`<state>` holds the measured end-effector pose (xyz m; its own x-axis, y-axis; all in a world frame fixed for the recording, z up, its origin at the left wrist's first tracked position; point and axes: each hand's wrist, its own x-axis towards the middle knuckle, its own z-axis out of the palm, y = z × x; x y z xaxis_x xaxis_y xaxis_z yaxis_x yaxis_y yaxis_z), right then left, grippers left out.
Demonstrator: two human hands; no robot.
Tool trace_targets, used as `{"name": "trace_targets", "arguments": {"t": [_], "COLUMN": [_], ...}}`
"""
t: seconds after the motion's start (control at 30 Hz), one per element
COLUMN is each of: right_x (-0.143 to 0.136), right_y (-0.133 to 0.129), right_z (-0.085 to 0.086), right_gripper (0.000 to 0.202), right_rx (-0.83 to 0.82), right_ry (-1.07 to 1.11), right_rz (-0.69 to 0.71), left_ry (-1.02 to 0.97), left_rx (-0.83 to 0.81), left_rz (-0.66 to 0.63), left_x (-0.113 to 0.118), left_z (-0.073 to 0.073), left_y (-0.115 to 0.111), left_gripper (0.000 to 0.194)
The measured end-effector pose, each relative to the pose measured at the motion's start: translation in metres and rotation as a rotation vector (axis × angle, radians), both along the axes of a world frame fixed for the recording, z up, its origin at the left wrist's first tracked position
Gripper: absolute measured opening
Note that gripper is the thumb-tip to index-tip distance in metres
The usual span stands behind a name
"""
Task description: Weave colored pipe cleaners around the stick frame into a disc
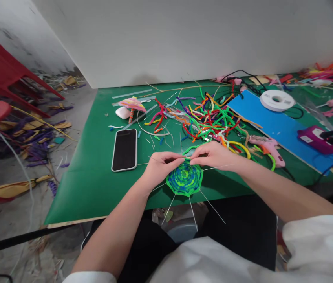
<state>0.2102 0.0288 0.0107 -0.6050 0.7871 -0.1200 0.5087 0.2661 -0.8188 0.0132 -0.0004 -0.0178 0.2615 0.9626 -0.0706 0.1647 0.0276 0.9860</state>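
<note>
A round web [184,179] of green and blue pipe cleaners, wound over thin pale spokes, is held up at the front edge of the green table. Several bare spoke ends stick out past its rim. My left hand [161,167] pinches the web's far rim between thumb and finger. Close beside it, my right hand [210,154] pinches a green pipe cleaner [192,149] at the same rim. The pipe cleaner loops up beyond my fingertips. My fingers cover the exact spot where it meets the web.
A phone [124,150] lies left of my hands, with a small pink mushroom [132,103] behind it. Loose pipe cleaners [213,114] heap beyond my hands. To the right are a pink glue gun [268,148], a blue board [290,135] and a white spool [277,100].
</note>
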Motion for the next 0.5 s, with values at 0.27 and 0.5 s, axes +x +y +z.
{"name": "trace_targets", "arguments": {"t": [0.27, 0.5], "right_x": [-0.0021, -0.0001], "right_y": [-0.0019, -0.0027], "right_z": [-0.0042, -0.0027], "right_gripper": [0.021, 0.025], "right_rx": [0.024, 0.033], "right_ry": [0.073, 0.049], "right_rz": [-0.061, -0.121], "left_ry": [-0.020, 0.032], "left_rx": [0.029, -0.011], "left_rz": [0.046, 0.036], "left_x": [0.0045, 0.0031], "left_z": [0.0026, 0.0004], "left_y": [-0.0025, -0.0012], "left_gripper": [0.020, 0.024]}}
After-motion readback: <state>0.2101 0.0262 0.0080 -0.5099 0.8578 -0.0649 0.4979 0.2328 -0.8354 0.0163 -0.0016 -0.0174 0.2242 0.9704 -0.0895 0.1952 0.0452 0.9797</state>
